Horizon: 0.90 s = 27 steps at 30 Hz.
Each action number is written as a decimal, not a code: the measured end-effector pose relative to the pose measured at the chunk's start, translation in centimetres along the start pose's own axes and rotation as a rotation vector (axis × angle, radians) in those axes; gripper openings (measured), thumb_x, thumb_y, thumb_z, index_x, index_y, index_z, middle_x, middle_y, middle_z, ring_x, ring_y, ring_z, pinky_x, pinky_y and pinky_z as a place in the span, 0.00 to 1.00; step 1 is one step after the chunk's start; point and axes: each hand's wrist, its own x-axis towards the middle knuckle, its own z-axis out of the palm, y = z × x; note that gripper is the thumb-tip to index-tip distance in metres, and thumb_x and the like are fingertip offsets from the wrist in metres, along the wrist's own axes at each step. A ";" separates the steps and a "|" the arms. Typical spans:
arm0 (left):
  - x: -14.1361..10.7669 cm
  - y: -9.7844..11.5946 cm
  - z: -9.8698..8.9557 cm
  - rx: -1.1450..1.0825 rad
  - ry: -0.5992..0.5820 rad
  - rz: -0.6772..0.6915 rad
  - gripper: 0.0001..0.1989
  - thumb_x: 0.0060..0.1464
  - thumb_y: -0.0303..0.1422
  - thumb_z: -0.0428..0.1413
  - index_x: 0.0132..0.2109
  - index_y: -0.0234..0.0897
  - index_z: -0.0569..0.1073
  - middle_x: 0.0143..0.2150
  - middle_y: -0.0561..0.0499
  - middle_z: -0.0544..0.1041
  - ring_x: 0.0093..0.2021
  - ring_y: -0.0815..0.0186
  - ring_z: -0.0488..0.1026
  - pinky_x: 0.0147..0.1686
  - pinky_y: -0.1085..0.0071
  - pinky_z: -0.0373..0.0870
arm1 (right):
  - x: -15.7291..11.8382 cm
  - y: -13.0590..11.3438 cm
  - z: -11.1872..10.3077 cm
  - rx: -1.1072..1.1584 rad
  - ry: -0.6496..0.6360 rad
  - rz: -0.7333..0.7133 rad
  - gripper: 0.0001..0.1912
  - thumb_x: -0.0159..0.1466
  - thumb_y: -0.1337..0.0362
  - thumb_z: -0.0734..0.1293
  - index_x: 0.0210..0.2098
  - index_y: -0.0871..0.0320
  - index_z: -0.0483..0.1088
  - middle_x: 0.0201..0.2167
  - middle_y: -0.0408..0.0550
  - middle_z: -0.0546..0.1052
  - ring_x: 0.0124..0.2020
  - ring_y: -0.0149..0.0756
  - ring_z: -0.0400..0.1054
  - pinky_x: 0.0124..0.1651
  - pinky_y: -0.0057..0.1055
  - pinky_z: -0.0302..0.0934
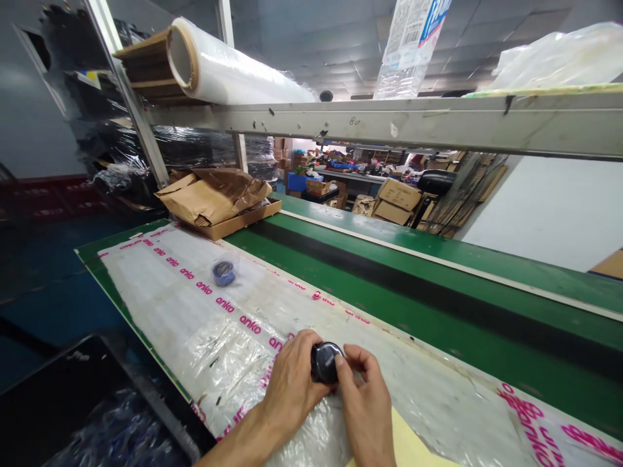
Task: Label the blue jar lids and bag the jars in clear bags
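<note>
A small round black object (326,362) with a glossy top is held between my hands over the plastic-covered table. My left hand (295,373) wraps round its left side, thumb below it. The fingertips of my right hand (363,389) touch its right edge and top. Farther back on the plastic sheet (195,311), which has pink lettering, lies a round blue-rimmed item (224,273) in clear wrap. A pale yellow sheet (413,444) shows beside my right wrist.
A black bin (160,415) with clear plastic bags stands at the lower left. Brown paper (214,198) lies in a shallow cardboard tray at the back left. A metal shelf beam (413,123) crosses above, bearing a film roll (243,68) and a plastic bottle (406,58).
</note>
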 end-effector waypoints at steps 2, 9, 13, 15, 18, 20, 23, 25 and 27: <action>0.0 0.1 -0.1 0.003 -0.004 0.005 0.19 0.51 0.28 0.65 0.46 0.41 0.65 0.44 0.51 0.73 0.44 0.56 0.72 0.44 0.60 0.68 | 0.1 -0.3 -0.1 -0.021 -0.029 0.012 0.26 0.61 0.41 0.67 0.48 0.54 0.69 0.44 0.51 0.78 0.46 0.47 0.73 0.46 0.37 0.65; -0.2 -0.4 -0.1 -0.006 -0.021 0.058 0.18 0.55 0.28 0.63 0.50 0.42 0.66 0.49 0.49 0.75 0.48 0.55 0.73 0.48 0.59 0.69 | 0.9 -0.8 -0.4 -0.141 -0.082 -0.040 0.23 0.59 0.41 0.69 0.39 0.54 0.74 0.35 0.46 0.80 0.36 0.44 0.72 0.41 0.36 0.63; -0.2 -0.6 0.0 0.012 -0.040 0.040 0.25 0.50 0.25 0.65 0.53 0.43 0.67 0.51 0.49 0.75 0.51 0.54 0.72 0.53 0.55 0.67 | 1.3 -1.2 -0.6 -0.128 -0.116 -0.050 0.24 0.64 0.39 0.62 0.35 0.54 0.73 0.33 0.46 0.79 0.36 0.43 0.71 0.42 0.36 0.62; -0.1 -0.8 0.2 0.015 -0.040 0.022 0.26 0.49 0.26 0.65 0.54 0.43 0.68 0.52 0.49 0.76 0.53 0.54 0.72 0.56 0.54 0.65 | 1.4 -1.5 -0.7 -0.124 -0.110 -0.071 0.25 0.65 0.40 0.60 0.37 0.55 0.74 0.36 0.47 0.79 0.39 0.44 0.72 0.44 0.37 0.62; 0.0 -1.4 0.4 0.030 -0.044 -0.013 0.30 0.50 0.29 0.64 0.59 0.42 0.67 0.57 0.46 0.75 0.58 0.51 0.70 0.62 0.50 0.61 | 1.3 -2.2 -1.1 -0.093 0.012 -0.083 0.26 0.66 0.40 0.59 0.44 0.54 0.75 0.45 0.49 0.79 0.47 0.47 0.72 0.50 0.38 0.62; 0.2 -1.6 0.4 0.033 -0.049 -0.063 0.35 0.50 0.30 0.64 0.64 0.40 0.63 0.60 0.44 0.73 0.61 0.49 0.67 0.63 0.49 0.59 | 1.2 -3.0 -1.8 -0.062 0.090 -0.067 0.28 0.64 0.39 0.60 0.47 0.54 0.74 0.49 0.50 0.79 0.49 0.48 0.72 0.50 0.39 0.63; 0.4 -1.5 0.2 0.007 -0.058 -0.155 0.39 0.49 0.30 0.64 0.67 0.39 0.60 0.59 0.42 0.74 0.61 0.49 0.67 0.62 0.51 0.61 | 0.5 -4.3 -3.7 -0.041 0.112 -0.044 0.29 0.61 0.38 0.63 0.47 0.54 0.74 0.48 0.50 0.79 0.49 0.49 0.71 0.47 0.37 0.65; 0.8 -1.3 -0.2 -0.005 -0.078 -0.177 0.36 0.47 0.30 0.64 0.64 0.39 0.64 0.57 0.43 0.75 0.59 0.50 0.70 0.60 0.53 0.64 | -0.3 -4.7 -5.4 -0.038 0.123 -0.043 0.28 0.60 0.38 0.65 0.46 0.53 0.75 0.47 0.50 0.79 0.49 0.48 0.71 0.46 0.37 0.65; 1.4 -1.1 -0.8 -0.014 -0.103 -0.146 0.31 0.46 0.29 0.64 0.58 0.40 0.69 0.54 0.45 0.77 0.56 0.51 0.72 0.58 0.55 0.66 | -1.4 -4.6 -7.0 -0.051 0.179 -0.052 0.26 0.60 0.39 0.66 0.46 0.52 0.75 0.47 0.48 0.79 0.47 0.47 0.71 0.46 0.35 0.64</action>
